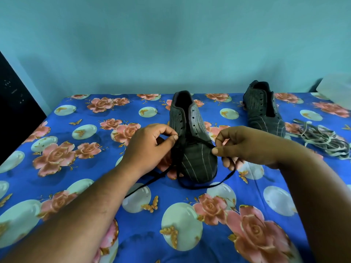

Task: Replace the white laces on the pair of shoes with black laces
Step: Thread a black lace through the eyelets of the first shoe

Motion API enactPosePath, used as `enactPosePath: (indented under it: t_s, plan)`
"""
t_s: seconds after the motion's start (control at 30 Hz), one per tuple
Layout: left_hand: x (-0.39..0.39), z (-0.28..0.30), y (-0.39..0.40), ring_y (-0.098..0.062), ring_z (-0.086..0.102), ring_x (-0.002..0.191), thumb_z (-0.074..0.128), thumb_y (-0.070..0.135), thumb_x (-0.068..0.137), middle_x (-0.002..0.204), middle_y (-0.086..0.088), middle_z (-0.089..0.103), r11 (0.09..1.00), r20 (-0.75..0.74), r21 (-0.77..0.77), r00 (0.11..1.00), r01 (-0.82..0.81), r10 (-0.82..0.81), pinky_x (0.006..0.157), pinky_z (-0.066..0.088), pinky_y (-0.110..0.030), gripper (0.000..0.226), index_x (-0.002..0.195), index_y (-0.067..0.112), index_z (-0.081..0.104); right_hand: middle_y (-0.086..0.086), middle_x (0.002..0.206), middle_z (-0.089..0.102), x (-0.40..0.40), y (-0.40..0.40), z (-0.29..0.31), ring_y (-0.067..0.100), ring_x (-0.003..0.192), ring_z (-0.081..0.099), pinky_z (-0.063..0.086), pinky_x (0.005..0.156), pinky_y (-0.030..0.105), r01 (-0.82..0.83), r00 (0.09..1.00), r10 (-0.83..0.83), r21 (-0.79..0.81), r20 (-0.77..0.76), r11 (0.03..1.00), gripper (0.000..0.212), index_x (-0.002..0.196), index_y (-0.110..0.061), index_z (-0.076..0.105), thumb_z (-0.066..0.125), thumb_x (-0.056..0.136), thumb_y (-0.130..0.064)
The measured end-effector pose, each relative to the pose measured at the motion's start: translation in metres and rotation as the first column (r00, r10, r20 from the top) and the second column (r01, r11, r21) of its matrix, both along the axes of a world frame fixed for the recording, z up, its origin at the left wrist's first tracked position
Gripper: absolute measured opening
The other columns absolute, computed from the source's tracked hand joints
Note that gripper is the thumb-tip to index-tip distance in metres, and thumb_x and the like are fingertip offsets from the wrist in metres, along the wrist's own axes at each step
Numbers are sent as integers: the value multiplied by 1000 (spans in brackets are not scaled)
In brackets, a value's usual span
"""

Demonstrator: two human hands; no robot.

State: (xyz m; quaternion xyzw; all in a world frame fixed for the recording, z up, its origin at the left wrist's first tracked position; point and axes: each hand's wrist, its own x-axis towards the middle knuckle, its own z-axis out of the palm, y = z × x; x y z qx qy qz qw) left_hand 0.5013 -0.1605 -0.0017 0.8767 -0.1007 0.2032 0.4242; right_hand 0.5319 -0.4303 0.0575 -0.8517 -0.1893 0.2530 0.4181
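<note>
Your left hand (150, 143) and right hand (241, 147) each pinch an end of the black lace (199, 186) at the near shoe (191, 141); looks like lacing's just starting; next you'd cross into the following eyelets.

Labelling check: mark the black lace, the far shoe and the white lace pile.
black lace (197, 186), head view, loop before the toe
far shoe (266, 118), head view, its side
white lace pile (322, 139), head view, middle of tangle

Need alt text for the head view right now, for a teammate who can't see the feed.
Two bare hands thread a black lace through the lowest eyelets of a grey striped shoe on a blue floral sheet; the left hand and right hand each pinch a stretch of it. The second shoe sits unlaced at back right, beside a heap of removed white laces.
</note>
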Motion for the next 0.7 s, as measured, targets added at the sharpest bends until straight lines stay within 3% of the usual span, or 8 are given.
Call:
enactPosePath:
  t_s: [0.13,0.2,0.3,0.37,0.5,0.57,0.63,0.7]
  plan:
    - [-2,4,-1,-16,65,57,70,24,95,86,18,72,1000,-37,-31,999,-2,1,56,54,-40,4,93,26,73,18,71,66,-8,-4,18,28,49,62,52,50,27,-20,991,58,295,-118,955,18,98,-9,63,70,87,-22]
    - [-3,5,-2,-12,64,56,68,23,96,80,20,70,999,-68,-49,998,-6,2,54,51,-33,7,91,26,71,19,78,71,-12,-1,22,28,52,66,56,53,29,-45,985,126,521,-121,852,13,98,-13,68,72,86,-19]
    - [-3,7,-2,-8,67,64,66,24,96,82,19,71,996,-111,-80,994,-29,20,59,53,-30,10,88,29,69,18,87,74,-13,5,18,29,60,71,60,58,33,-65,974,202,735,-100,675,26,100,-18,70,83,79,-25]
    - [-3,7,-2,-9,69,70,66,24,95,85,18,71,996,-120,-88,993,-32,21,61,52,-29,10,87,30,69,20,91,74,-14,9,16,32,62,73,62,59,36,-98,956,269,736,-118,670,24,99,-18,66,82,81,-21]
    - [-3,8,-1,-8,70,72,64,30,93,85,18,71,998,-108,-70,994,1,-8,63,51,-28,9,85,30,68,23,93,72,-21,17,13,38,70,72,60,67,40,-230,893,411,598,-184,768,17,97,-16,61,68,87,-4]
    - [-2,8,0,-10,72,74,62,29,94,87,16,71,996,-121,-83,993,-14,4,64,53,-32,10,85,31,67,18,82,70,-22,23,14,34,62,68,57,62,37,-185,939,324,623,-115,760,14,95,-17,63,69,85,-8]
    - [-1,7,1,-15,75,75,60,20,98,90,7,73,981,-162,-190,987,-33,1,66,53,-38,14,87,27,65,10,68,61,-14,26,12,24,47,56,48,52,32,-31,999,37,643,5,765,11,91,-17,63,72,87,-13]
    - [0,8,0,-25,76,77,54,14,102,96,-1,75,931,-229,-359,973,-63,-23,66,52,-38,16,90,22,61,4,64,54,-3,24,6,19,45,47,41,53,33,158,947,-297,631,121,760,10,93,-18,61,70,93,-13]
